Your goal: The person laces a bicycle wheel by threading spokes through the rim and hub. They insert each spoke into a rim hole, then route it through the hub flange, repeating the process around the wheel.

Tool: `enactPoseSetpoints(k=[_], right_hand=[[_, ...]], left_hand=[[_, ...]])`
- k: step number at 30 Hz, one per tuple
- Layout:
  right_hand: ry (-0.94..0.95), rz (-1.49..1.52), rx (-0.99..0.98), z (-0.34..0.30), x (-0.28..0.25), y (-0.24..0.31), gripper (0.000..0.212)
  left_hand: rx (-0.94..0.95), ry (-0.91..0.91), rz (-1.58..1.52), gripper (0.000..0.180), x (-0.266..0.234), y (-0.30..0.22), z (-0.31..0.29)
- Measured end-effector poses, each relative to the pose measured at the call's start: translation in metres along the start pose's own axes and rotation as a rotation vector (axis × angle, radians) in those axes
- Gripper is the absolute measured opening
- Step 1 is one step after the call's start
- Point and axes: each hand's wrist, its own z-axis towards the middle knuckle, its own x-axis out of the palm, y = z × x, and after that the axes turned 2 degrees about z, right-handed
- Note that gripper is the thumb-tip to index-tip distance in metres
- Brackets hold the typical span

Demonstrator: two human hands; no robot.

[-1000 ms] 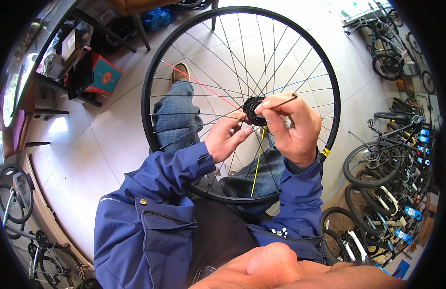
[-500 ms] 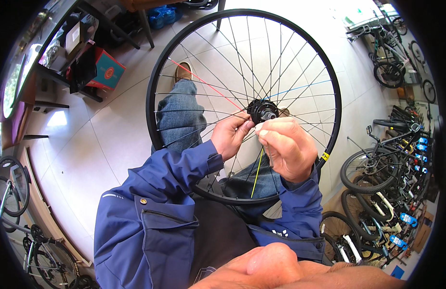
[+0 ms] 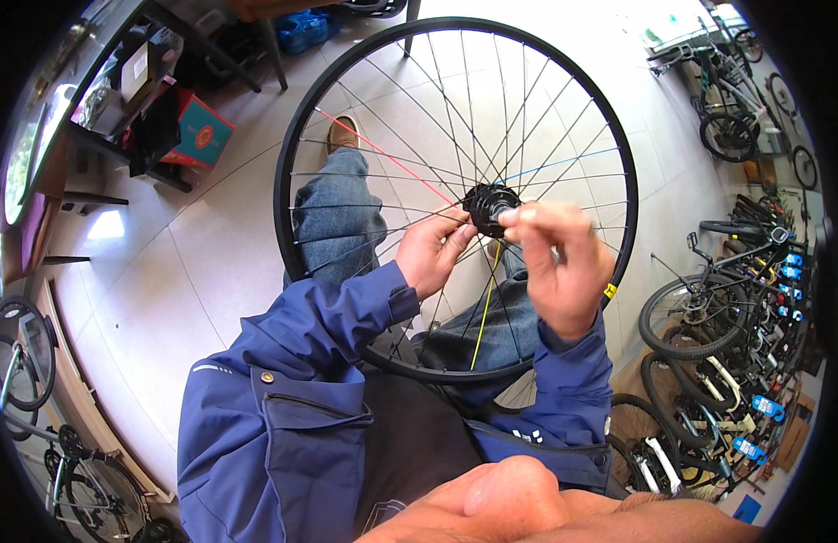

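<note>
A black-rimmed bicycle wheel [image 3: 290,136] lies across my lap with its hub [image 3: 482,210] facing up. Most spokes are black, but one is red [image 3: 383,154], one blue [image 3: 564,164] and one yellow-green [image 3: 484,315]. My left hand [image 3: 437,253] is closed at the hub's left edge, thumb and fingers gripping the wheel by the spokes there. Over the hub's right side, beside the axle end, my right hand [image 3: 568,262] is pinched and slightly blurred by motion. Whatever its fingertips may hold is too small to make out.
Several bicycles [image 3: 699,312] stand packed along the right, and more [image 3: 84,489] are at the lower left. A teal and red box [image 3: 202,134] sits by a dark-framed table at the upper left. Pale tiled floor [image 3: 215,231] surrounds my legs.
My right hand has moved right and slightly up, from below the axle to beside it, still pinched. My left hand stays at the hub; the wheel has barely shifted.
</note>
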Motion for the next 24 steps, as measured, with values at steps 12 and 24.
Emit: enactPoseSetpoints(k=[12,24], right_hand=[[0.064,0.051,0.141,0.023,0.009,-0.012,0.014],[0.219,0.173,0.291,0.033,0.005,-0.031,0.015]], left_hand=[[-0.167,0.227,0.015,0.050,-0.022,-0.015,-0.002],[-0.259,0.249,-0.040,0.052,-0.022,-0.015,-0.002]])
